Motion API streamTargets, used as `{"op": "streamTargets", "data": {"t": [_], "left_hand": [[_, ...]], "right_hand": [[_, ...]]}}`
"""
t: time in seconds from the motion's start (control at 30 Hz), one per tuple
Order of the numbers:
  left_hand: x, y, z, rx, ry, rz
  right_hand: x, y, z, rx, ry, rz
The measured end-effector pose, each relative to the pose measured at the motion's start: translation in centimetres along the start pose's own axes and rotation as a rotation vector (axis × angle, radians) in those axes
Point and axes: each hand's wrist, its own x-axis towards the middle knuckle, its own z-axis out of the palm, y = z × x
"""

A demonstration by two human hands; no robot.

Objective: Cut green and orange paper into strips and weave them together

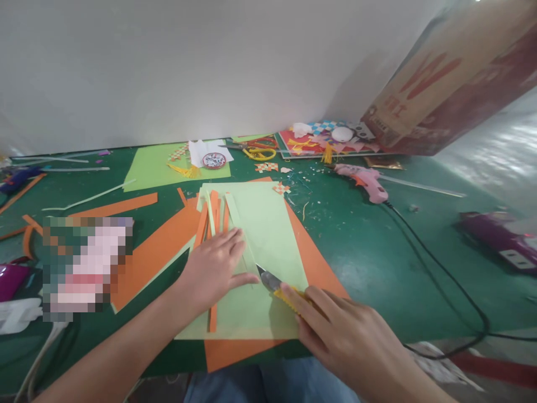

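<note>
Cutter (273, 282) sits in right hand (346, 324) — bag (455, 84) beyond hides its contents.

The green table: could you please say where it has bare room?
The green table is largely bare between the orange sheet and the black cord, and again between that cord and the purple device. It is crowded at left with orange strips and at back with scissors; the left hand and cutter occupy the pale green sheet.

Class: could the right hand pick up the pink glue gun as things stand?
Probably not yet: the right hand holds the yellow cutter, which would likely need putting down first. Otherwise the way to the pink glue gun looks free: only flat orange paper and green tabletop between.
</note>
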Motion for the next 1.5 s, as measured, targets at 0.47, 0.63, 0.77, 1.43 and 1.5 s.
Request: {"op": "streamTargets", "data": {"t": [0.47, 0.63, 0.77, 1.43, 1.5], "left_hand": [[-0.1, 0.0, 0.1, 0.007, -0.019, -0.013], [0.0, 0.0, 0.1, -0.012, -0.013, -0.007], [0.0, 0.0, 0.1, -0.023, -0.027, -0.016], [0.1, 1.0, -1.0, -0.087, 0.042, 0.068], [0.1, 0.8, -0.7, -0.077, 0.029, 0.032]], "right_hand": [[1.5, 1.0, 1.0, -0.035, -0.006, -0.008], [2.3, 1.4, 1.5, -0.077, 0.014, -0.004], [2.8, 1.6, 1.8, -0.091, 0.025, -0.002], [0.9, 0.4, 0.2, -0.098, -0.024, -0.063], [0.8, 0.3, 0.2, -0.09, -0.009, -0.055]]}}
